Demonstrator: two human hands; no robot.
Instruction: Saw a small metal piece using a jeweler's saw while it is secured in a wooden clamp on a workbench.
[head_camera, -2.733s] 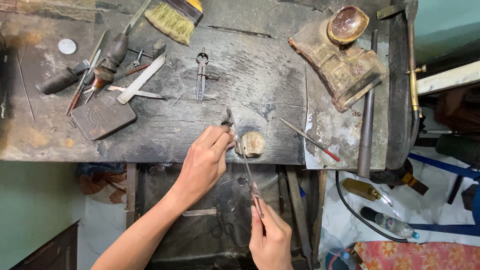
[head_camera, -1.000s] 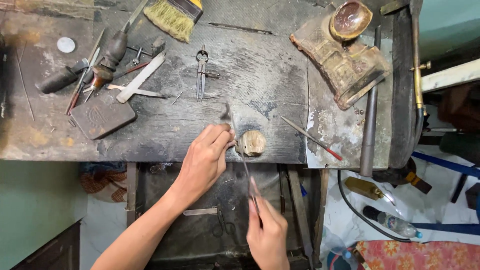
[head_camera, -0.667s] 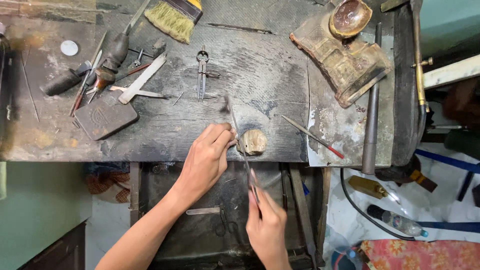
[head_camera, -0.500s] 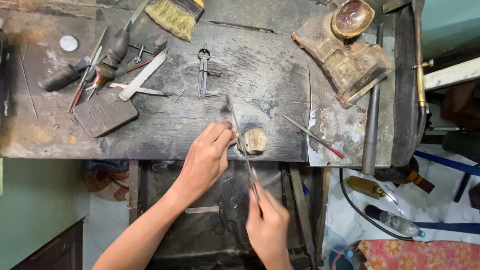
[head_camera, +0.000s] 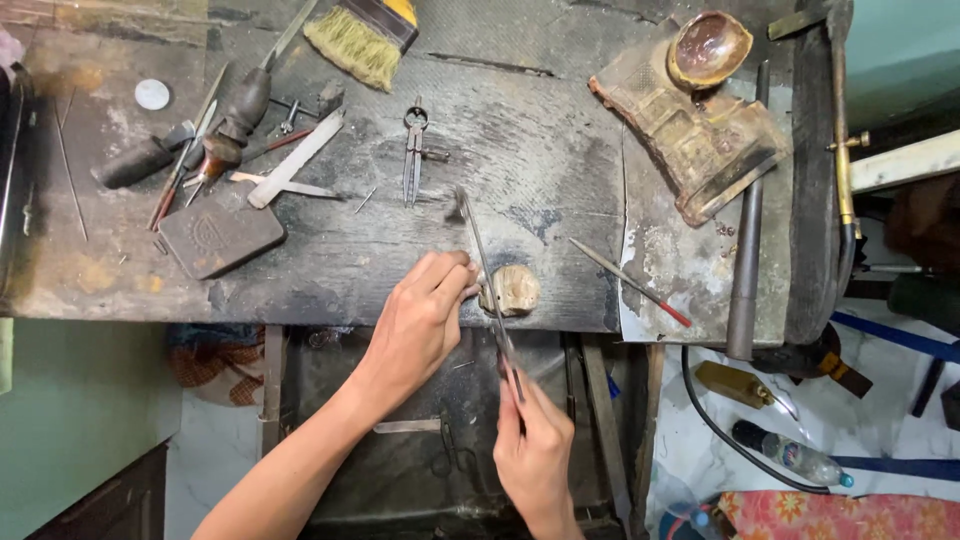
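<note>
Bench (head_camera: 330, 270): dark, worn; tools along its far left edge.
Left hand (head_camera: 420, 325): at the near edge, fingers pinched shut; what they hold is hidden.
Right hand (head_camera: 535, 460): below the near edge, closed around the file's handle.
File (head_camera: 485, 265): slanting over the near edge, beside the wooden peg (head_camera: 513, 289).

Dark, worn counter (head_camera: 560, 130): straw brush (head_camera: 362, 35) at top edge; metal dividers (head_camera: 413, 150) mid-surface; flat dark block (head_camera: 221, 232) and small white disc (head_camera: 152, 94) at left; red-tipped rod (head_camera: 630, 283) right of centre; plastic bottle (head_camera: 790, 455) on the floor.
</note>
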